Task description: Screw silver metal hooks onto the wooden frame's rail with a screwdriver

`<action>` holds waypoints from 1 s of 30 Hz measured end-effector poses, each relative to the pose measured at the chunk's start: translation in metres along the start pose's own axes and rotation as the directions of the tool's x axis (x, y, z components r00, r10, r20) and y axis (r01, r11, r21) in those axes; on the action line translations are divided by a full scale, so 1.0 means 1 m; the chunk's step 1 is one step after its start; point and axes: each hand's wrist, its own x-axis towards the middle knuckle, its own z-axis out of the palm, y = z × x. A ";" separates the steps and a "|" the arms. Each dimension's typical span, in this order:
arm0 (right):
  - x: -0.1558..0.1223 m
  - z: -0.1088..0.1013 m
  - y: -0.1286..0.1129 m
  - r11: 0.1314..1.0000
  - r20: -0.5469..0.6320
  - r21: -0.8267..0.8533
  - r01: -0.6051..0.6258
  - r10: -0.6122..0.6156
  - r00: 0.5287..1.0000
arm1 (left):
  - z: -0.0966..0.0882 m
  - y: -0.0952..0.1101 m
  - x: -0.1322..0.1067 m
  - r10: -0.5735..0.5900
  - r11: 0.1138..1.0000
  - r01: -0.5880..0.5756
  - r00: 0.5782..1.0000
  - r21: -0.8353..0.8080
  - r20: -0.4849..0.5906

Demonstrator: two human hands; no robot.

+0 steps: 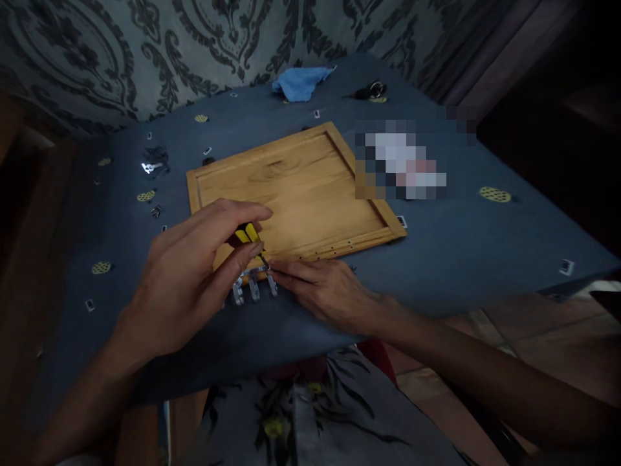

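My left hand [194, 265] pinches a yellow-and-black screwdriver [248, 234] between thumb and fingers, its shaft slanting down. The screwdriver's tip meets a hook strip [259, 270] with several pale prongs hanging from it, at the front edge of a framed wooden panel [291, 200]. At the strip's right end, the fingertips of my right hand [334, 288] are pressed together close to the tip. Whatever lies between those fingertips is hidden. The panel lies flat on the table, and small dark holes or screws dot its front edge to the right.
A patterned blue cloth covers the table [466, 259]. Toward the back lie a blue rag [301, 84] and a dark object with a ring [371, 90]. Shiny metal pieces [152, 167] and a small pile of screws [156, 211] lie at left. A blurred-out patch is at right.
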 end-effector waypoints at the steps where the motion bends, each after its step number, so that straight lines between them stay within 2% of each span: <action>1: 0.000 0.000 0.000 1.000 0.004 -0.004 0.000 0.000 1.000 | 0.001 0.000 0.000 0.015 1.000 -0.015 1.000 0.013 -0.007; 7: 0.000 -0.001 -0.001 1.000 -0.030 -0.004 0.007 -0.007 1.000 | 0.008 0.000 -0.001 0.078 0.987 -0.066 0.994 0.144 -0.080; 15: 0.001 -0.001 -0.001 0.999 -0.036 0.037 0.001 0.000 0.999 | -0.001 -0.005 0.000 0.066 0.995 -0.065 0.998 0.082 -0.008; 19: 0.001 -0.001 -0.001 0.999 -0.072 0.031 0.016 -0.014 0.997 | -0.002 -0.007 0.000 0.081 0.994 -0.081 0.997 0.069 -0.002; 26: 0.002 -0.003 -0.002 1.000 -0.063 0.007 0.016 -0.015 0.998 | 0.003 -0.007 0.000 0.061 0.996 -0.059 0.998 0.071 -0.033; 30: 0.002 -0.003 -0.001 1.000 -0.063 0.007 0.013 -0.013 0.998 | -0.002 -0.009 0.000 0.046 0.999 -0.046 0.998 0.004 0.041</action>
